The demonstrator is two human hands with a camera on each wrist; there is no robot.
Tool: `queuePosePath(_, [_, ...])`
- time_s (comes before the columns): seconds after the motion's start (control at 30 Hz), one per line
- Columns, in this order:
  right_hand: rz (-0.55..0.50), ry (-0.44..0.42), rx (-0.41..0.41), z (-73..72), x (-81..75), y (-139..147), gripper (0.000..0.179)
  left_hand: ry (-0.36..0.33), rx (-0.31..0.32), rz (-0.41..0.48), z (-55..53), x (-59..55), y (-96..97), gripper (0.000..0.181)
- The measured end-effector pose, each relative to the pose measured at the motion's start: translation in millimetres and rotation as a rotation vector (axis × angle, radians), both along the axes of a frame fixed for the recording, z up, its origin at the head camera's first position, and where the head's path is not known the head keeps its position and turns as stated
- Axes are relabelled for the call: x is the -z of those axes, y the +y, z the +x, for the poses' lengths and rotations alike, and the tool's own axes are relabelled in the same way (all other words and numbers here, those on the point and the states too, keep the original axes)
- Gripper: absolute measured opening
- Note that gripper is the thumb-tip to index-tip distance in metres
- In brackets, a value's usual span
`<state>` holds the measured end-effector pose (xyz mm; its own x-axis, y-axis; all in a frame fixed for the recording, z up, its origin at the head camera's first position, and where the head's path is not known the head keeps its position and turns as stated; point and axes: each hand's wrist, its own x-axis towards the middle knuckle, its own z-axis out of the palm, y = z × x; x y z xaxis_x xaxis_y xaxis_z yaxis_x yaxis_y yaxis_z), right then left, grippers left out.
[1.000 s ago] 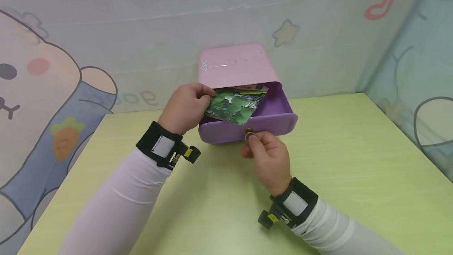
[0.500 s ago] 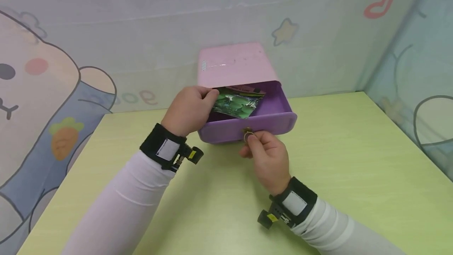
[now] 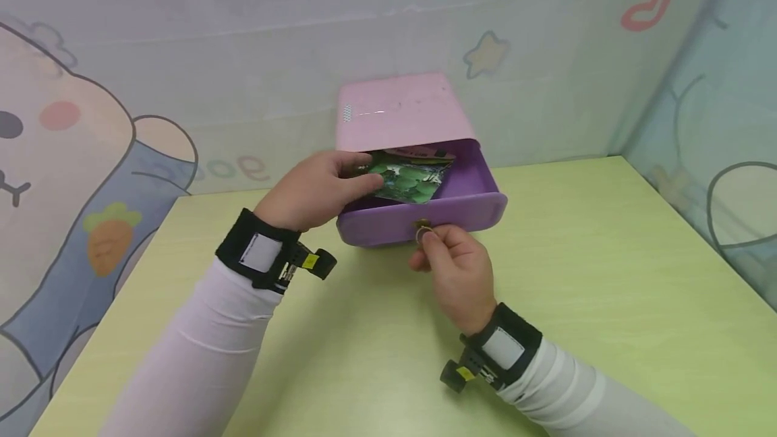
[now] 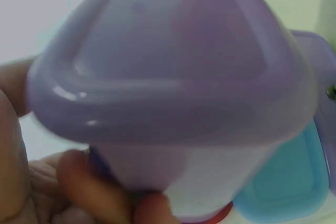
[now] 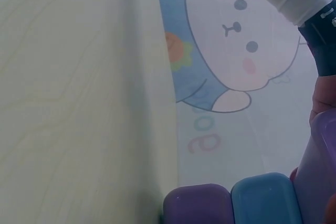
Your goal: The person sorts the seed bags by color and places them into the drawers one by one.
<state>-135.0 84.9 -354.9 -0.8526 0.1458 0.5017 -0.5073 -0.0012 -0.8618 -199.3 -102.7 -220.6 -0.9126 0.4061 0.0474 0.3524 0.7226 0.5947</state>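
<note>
A pink cabinet (image 3: 405, 112) has its purple drawer (image 3: 419, 218) pulled out toward me. Inside the drawer lies a green picture card (image 3: 407, 181), with more printed cards partly hidden behind it. My left hand (image 3: 318, 187) is at the drawer's left side, thumb stretched over the card's left end and index finger apart from it. In the left wrist view, other fingers (image 4: 97, 190) lie along the outside of the drawer's side wall. My right hand (image 3: 463, 272) pinches the small metal ring pull (image 3: 423, 231) on the drawer front between thumb and forefinger.
Below the open drawer, the left wrist view shows a blue drawer (image 4: 289, 182) and another purple drawer (image 4: 320, 66), both closed. The cabinet stands on a light yellow-green table (image 3: 577, 275), against a cartoon-printed wall cloth (image 3: 273, 59).
The left hand has lowered the card into the drawer, then shifted left, its thumb and forefinger spreading off the card. The right hand has stayed on the ring pull.
</note>
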Motion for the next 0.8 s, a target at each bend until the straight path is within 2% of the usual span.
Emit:
queuePosePath(0.13, [0.006, 0.001, 0.005, 0.3, -1.3, -1, 0.022, -0.075, 0.051, 0.043, 0.8, -3.0, -7.9, 0.071])
queuePosePath(0.23, [0.008, 0.001, 0.003, 0.5, -1.8, -1, 0.022, -0.088, 0.067, 0.051, 1.0, -3.5, -10.1, 0.072])
queuePosePath(0.5, [-0.005, 0.003, -0.012, 1.7, -1.0, 0, 0.022, 0.018, 0.04, 0.014, 0.8, 1.4, -0.8, 0.061])
queuePosePath(0.67, [-0.006, 0.003, -0.006, 0.9, -0.4, 0, 0.021, 0.05, -0.02, -0.034, 1.6, 3.4, 6.3, 0.063])
queuePosePath(0.8, [-0.006, 0.005, -0.009, 0.9, -1.6, 0, 0.022, 0.059, -0.044, -0.05, 2.7, 3.5, 10.5, 0.059])
